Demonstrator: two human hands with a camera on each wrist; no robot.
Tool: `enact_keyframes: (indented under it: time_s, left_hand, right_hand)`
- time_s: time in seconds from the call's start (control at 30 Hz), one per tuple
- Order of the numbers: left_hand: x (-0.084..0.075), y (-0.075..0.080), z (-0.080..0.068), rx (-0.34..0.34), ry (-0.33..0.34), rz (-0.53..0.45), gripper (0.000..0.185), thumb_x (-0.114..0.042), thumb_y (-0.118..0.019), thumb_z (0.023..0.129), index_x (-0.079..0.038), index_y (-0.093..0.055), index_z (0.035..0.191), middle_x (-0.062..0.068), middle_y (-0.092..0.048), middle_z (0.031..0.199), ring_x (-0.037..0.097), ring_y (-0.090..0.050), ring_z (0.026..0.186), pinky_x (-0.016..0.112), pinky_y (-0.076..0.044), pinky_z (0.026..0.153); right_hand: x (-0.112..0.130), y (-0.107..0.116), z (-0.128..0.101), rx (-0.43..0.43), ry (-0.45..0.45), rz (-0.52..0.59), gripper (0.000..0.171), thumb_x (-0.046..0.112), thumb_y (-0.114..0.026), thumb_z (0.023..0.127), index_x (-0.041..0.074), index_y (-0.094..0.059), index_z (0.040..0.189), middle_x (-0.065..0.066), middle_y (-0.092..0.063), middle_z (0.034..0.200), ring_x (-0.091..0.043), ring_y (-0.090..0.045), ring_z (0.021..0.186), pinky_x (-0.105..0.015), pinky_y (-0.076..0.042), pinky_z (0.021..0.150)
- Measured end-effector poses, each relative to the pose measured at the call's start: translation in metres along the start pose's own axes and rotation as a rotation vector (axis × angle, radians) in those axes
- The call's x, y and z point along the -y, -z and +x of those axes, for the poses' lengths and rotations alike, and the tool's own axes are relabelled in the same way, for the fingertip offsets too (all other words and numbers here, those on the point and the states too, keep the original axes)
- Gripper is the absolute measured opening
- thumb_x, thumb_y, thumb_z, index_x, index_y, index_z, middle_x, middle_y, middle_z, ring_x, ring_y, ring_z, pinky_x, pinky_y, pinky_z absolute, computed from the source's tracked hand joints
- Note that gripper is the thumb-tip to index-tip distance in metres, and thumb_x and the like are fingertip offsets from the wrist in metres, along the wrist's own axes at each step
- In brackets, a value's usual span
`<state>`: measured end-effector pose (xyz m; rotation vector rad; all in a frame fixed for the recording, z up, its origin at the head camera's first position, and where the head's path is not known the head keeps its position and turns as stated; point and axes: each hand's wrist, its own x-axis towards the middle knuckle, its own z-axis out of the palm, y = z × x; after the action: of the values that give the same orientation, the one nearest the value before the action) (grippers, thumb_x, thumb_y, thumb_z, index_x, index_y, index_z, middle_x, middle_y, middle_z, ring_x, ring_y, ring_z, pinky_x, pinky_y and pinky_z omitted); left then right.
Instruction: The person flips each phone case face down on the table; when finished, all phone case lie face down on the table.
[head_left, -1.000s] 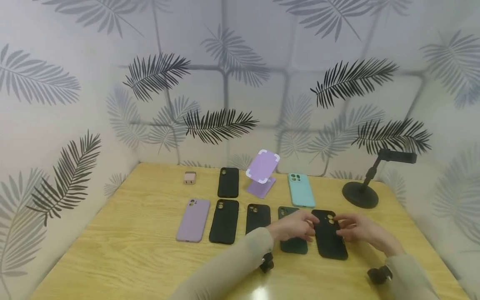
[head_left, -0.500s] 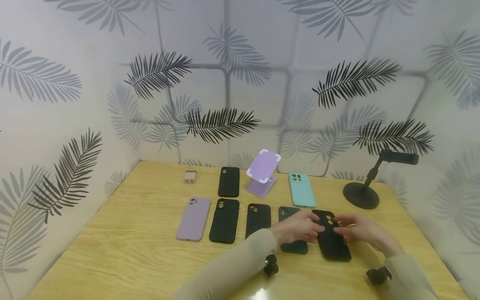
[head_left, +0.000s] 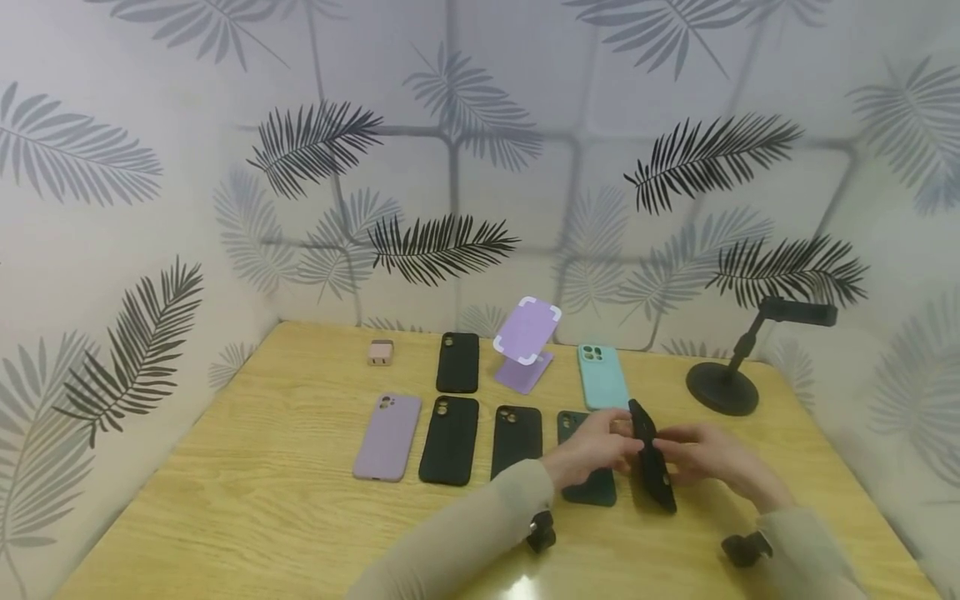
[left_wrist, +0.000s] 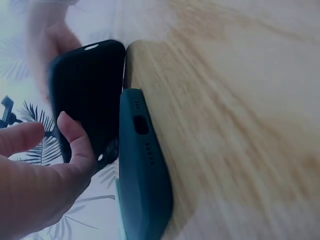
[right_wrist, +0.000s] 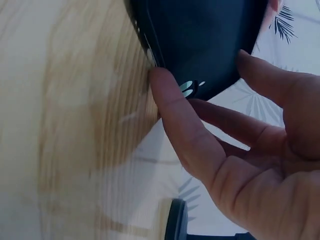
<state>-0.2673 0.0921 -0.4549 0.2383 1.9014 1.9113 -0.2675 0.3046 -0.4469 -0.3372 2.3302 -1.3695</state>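
A black phone case [head_left: 649, 467] stands tilted on its edge between both hands, lifted from lying flat. My left hand [head_left: 588, 450] holds its left side with the fingertips; in the left wrist view a finger bends over the hollow inside. From the other side, my right hand [head_left: 716, 458] grips it between thumb and forefinger, as the right wrist view shows. The case's camera cutout is partly visible there. Under my left hand lies a dark green phone case [head_left: 595, 489], partly covered by that hand. Its end with a port opening shows in the left wrist view.
Left of the hands lie black phone cases [head_left: 450, 442] and a lilac one [head_left: 387, 442]. Behind are a turquoise case [head_left: 603, 379], a purple phone stand [head_left: 527, 332], a pink charger [head_left: 380, 352] and a black round-based stand [head_left: 722, 389]. Patterned walls enclose the wooden table [head_left: 247, 467].
The black case between my hands has gone from lying camera-side up to standing steeply tilted on its edge. My right hand has shifted slightly left, closer to my left hand.
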Motion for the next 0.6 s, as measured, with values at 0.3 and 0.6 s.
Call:
enact_keyframes:
  time_s: [0.3,0.6]
  left_hand:
    - [-0.0058,-0.0018,-0.0069,0.037,-0.03,0.1,0.055,-0.002,-0.066,0.091,-0.006,-0.047,0.143,0.015,-0.061,0.129,0.027,-0.068,0.098,0.042,-0.059,0.08]
    - [-0.0018,-0.0019,-0.0079,0.19,-0.017,0.176,0.055,-0.003,-0.066,0.091,-0.008,-0.049,0.142,0.02,-0.056,0.136,0.03,-0.068,0.104,0.037,-0.06,0.08]
  right_hand:
    - [0.0059,-0.0068,0.0097,0.043,-0.003,0.089,0.066,0.04,-0.034,0.108,-0.018,-0.037,0.14,-0.035,-0.049,0.138,-0.042,-0.053,0.125,-0.046,-0.058,0.086]
    - [0.0001,-0.0024,0.0078,0.08,-0.013,0.155,0.062,0.039,-0.039,0.106,-0.014,-0.042,0.137,-0.025,-0.057,0.13,-0.026,-0.061,0.114,-0.043,-0.057,0.088]
